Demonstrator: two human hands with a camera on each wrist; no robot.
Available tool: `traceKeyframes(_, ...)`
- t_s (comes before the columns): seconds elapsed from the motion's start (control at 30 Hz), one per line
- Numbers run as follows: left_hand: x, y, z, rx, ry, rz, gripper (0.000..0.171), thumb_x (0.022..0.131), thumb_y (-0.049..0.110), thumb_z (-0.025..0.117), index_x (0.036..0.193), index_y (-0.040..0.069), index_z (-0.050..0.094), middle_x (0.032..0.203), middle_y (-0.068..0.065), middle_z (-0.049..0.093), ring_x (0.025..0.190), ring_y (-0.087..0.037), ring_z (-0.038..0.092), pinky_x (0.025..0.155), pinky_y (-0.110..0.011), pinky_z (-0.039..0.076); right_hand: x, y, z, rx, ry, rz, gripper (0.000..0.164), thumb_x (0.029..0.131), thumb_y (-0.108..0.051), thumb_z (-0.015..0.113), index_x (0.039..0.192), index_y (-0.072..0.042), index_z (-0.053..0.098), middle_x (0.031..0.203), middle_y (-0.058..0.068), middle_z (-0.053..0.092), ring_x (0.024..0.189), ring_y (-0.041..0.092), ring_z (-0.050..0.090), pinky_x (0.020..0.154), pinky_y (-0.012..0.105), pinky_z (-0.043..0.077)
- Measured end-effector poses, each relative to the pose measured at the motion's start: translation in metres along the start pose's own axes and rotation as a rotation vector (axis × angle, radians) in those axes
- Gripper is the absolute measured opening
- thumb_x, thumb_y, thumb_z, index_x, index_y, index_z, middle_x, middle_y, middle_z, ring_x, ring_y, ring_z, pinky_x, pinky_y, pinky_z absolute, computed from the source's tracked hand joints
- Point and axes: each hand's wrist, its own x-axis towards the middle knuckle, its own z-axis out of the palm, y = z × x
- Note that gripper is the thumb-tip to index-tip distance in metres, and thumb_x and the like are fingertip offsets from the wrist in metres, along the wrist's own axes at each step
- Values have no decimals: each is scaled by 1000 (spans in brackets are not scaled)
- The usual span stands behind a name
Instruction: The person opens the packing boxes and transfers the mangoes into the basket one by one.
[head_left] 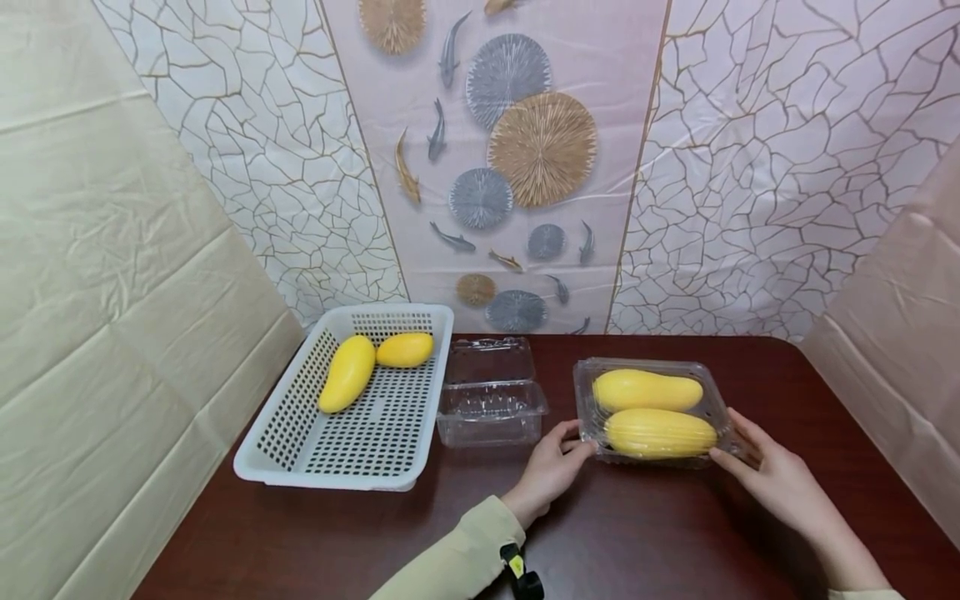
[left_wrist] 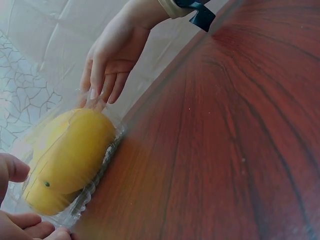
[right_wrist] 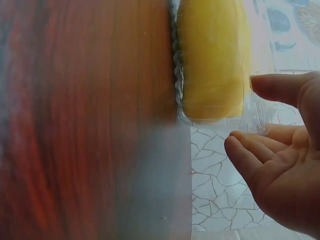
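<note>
A clear plastic clamshell box with two yellow mangoes inside sits toward the right of the table, its lid lying over them. My left hand pinches the box's near left corner, thumb on top and fingers at the side. At the opposite end, my right hand holds the right edge between thumb and fingers. Through the clear plastic, the left wrist view shows the mangoes close up, one with a small dark stem spot. The right wrist view shows the right thumb against the box rim, with the fingers around its end.
To the left stands a white perforated basket with two more yellow mangoes in it. Beside the basket, an open clear clamshell box lies on the dark wooden table. Patterned cloth hangs behind the table.
</note>
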Motion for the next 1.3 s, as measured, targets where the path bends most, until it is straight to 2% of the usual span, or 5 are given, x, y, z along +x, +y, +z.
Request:
traceKeyframes(0.13, 1, 2, 0, 1, -3, 4, 49, 95, 30, 69, 139, 13, 58, 116, -2, 70, 109, -17, 65, 93, -39, 51, -2, 1, -3, -49, 24, -30, 79, 98, -38, 66, 152, 9, 33, 139, 38, 48, 117, 53, 57, 80, 39, 56)
traceKeyframes(0.2, 1, 2, 0, 1, -4, 3, 49, 95, 30, 69, 138, 12, 58, 117, -2, 69, 110, -17, 65, 93, -39, 51, -2, 0, -3, -59, 24, -39, 78, 99, -38, 66, 151, 9, 34, 138, 38, 48, 116, 52, 59, 82, 49, 54)
traceKeyframes(0.5, 2, 2, 1, 21, 4, 9, 49, 95, 31, 69, 139, 13, 58, 120, -4, 68, 111, -18, 65, 93, -38, 51, -2, 1, -1, -109, 88, -96, 70, 98, -34, 68, 146, 11, 43, 134, 36, 54, 108, 48, 64, 76, 39, 55)
traceKeyframes(0.8, 1, 2, 1, 23, 11, 11, 48, 95, 29, 69, 138, 12, 58, 120, -4, 68, 111, -18, 65, 94, -38, 51, -2, -1, 0, -132, 97, -126, 66, 100, -30, 65, 144, 14, 43, 133, 38, 53, 108, 51, 63, 83, 61, 50)
traceKeyframes(1.3, -2, 0, 1, 5, 10, 1, 45, 96, 27, 68, 137, 12, 59, 121, -4, 68, 112, -18, 64, 93, -39, 51, -2, -3, 0, -144, 81, -153, 62, 103, -28, 61, 142, 17, 43, 136, 37, 51, 109, 51, 62, 85, 66, 48)
